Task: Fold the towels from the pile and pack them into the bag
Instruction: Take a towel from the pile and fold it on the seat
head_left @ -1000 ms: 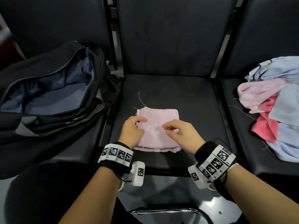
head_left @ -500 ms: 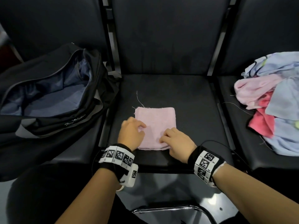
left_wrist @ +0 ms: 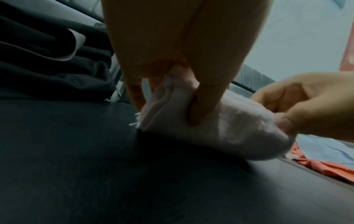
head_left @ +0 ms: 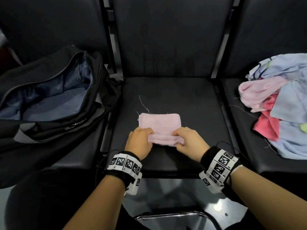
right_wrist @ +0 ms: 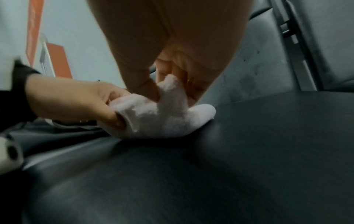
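A folded pale pink towel [head_left: 159, 123] lies on the middle black seat [head_left: 191, 100]. My left hand [head_left: 141, 140] pinches its near left edge, and my right hand [head_left: 187, 140] pinches the near right edge. The near edge is lifted and rolled up off the seat. In the left wrist view my thumb and fingers [left_wrist: 201, 106] clamp the towel [left_wrist: 220, 128]. In the right wrist view the towel [right_wrist: 168, 118] bunches between my thumb and fingers [right_wrist: 151, 89]. An open black bag [head_left: 49, 100] sits on the left seat. The towel pile [head_left: 279, 103] lies on the right seat.
Seat backs rise behind all three seats, with metal frame bars [head_left: 111, 47] between them. A loose thread [head_left: 143, 103] trails from the towel's far left corner. A chrome bar [head_left: 174, 214] shows below the seat's front edge.
Both hands slid back from the towel's top to its near edge, gripped it and lifted it off the seat.
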